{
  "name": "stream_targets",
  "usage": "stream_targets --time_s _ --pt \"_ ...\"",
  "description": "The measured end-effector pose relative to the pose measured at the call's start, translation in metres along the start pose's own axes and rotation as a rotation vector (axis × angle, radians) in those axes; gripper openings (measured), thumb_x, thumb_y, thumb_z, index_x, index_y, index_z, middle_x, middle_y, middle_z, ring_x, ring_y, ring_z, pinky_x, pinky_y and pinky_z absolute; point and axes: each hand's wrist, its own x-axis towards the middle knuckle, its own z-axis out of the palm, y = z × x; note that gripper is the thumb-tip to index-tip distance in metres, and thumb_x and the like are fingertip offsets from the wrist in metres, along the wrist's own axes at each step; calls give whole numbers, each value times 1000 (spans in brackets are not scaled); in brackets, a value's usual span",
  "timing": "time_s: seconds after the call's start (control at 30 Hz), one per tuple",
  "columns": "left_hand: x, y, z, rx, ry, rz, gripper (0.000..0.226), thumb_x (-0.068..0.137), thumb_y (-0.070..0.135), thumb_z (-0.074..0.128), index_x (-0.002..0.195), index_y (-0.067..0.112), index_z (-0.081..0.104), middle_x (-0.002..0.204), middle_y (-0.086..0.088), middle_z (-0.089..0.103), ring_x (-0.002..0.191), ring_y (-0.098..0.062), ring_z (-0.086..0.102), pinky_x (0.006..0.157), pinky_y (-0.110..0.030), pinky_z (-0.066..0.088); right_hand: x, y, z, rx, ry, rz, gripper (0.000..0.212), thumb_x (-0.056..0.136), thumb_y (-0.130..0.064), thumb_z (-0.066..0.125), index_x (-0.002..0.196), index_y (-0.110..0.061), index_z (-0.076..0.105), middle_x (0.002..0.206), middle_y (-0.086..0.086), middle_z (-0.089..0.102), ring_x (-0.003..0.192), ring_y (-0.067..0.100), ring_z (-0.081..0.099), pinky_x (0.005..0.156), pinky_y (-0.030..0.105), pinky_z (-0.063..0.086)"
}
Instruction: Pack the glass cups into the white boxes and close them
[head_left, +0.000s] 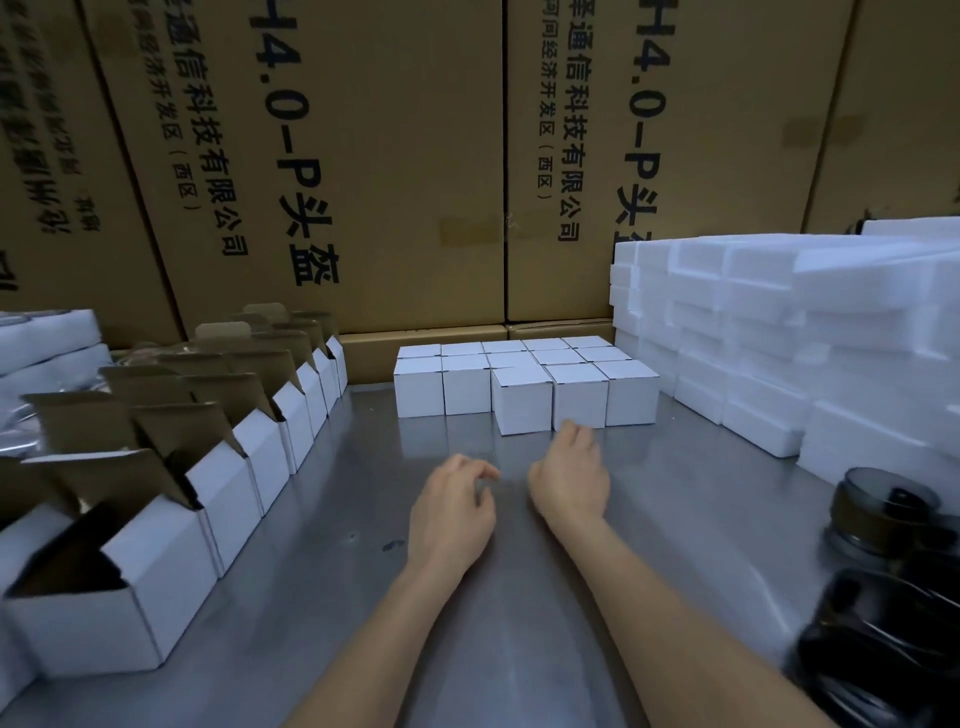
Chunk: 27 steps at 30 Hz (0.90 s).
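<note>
Both hands empty above the bare metal counter. Left hand loosely curled, fingertips near one another, pinching nothing. Right hand relaxed, fingers drooping just short of the nearest closed white boxes, not plainly touching. Closed boxes massed in a block at far centre. Open white boxes lined along the left, brown flaps standing up, insides too dark to read. Dark glass cups at the near right edge, blurred, one upright with something black inside. White foam blocks stacked at far right, probably padding.

Judged rigid, smooth, fairly weighty, breakable: best taken round the side wall with thumb opposite fingers, lowered gently, never dropped. Boxes judged light thin card, easily crushed; better steadied by the walls, flaps pressed lightly.
</note>
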Motion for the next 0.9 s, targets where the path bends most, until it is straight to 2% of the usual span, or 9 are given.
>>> stream_targets --time_s 0.1,0.17,0.23,0.27,0.33,0.4,0.6,0.73,0.9 --pt "-22 5 -14 -20 27 -61 25 87 12 50 97 28 66 106 8 58 99 -15 55 75 -29 44 -38 -11 -11 -64 -19 -200 45 88 -21 51 129 -7 40 126 10 47 114 28 48 81 36 43" --pt "-37 9 -22 -37 48 -78 23 86 11 51 93 26 67 103 7 58 97 -15 56 74 -30 45 -63 -15 -23 -61 35 -292 34 74 -20 69 103 -5 59 100 13 61 93 29 61 66 33 47" --pt "-51 13 -28 -38 59 -74 22 85 12 52 91 26 67 101 6 59 97 -16 57 74 -31 47 -81 -13 -34 -120 104 -335 34 48 -20 84 73 -9 64 69 8 63 63 25 64 47 26 44" --pt "-59 16 -31 -37 65 -66 21 85 12 53 91 26 68 100 6 59 97 -17 57 75 -33 47 -88 -12 -40 -157 98 -341 33 48 -21 84 72 -9 64 69 7 64 63 25 64 47 25 44" --pt "-71 18 -37 -39 77 -35 19 85 14 54 89 27 67 98 6 60 96 -16 57 75 -33 48 -94 -9 -45 -197 -7 -376 26 76 -22 66 97 -6 61 98 12 65 93 27 62 67 30 45" --pt "-82 18 -42 -46 76 -17 19 85 14 55 87 29 67 95 9 58 95 -14 56 74 -32 47 -87 -1 -50 -233 -83 -394 30 90 -23 47 116 -8 52 120 12 57 114 29 51 82 34 41" --pt "-95 15 -51 -28 54 -31 21 84 13 53 85 29 66 88 12 52 89 -16 57 68 -28 42 -31 49 -128 -253 -83 8 34 92 -17 43 124 -10 52 129 12 50 123 29 41 89 34 37" --pt "-94 15 -51 -55 47 -72 22 85 11 53 84 28 66 90 9 56 89 -17 58 72 -30 45 -17 109 -159 -415 -252 312 42 93 -25 38 132 -12 46 139 16 39 127 33 35 104 39 28" --pt "-92 13 -51 -107 60 -108 23 84 12 54 81 31 66 90 9 58 87 -17 59 74 -33 48 -25 134 -160 -531 -351 442 57 95 -28 34 149 -15 24 149 18 29 136 36 26 110 44 21"
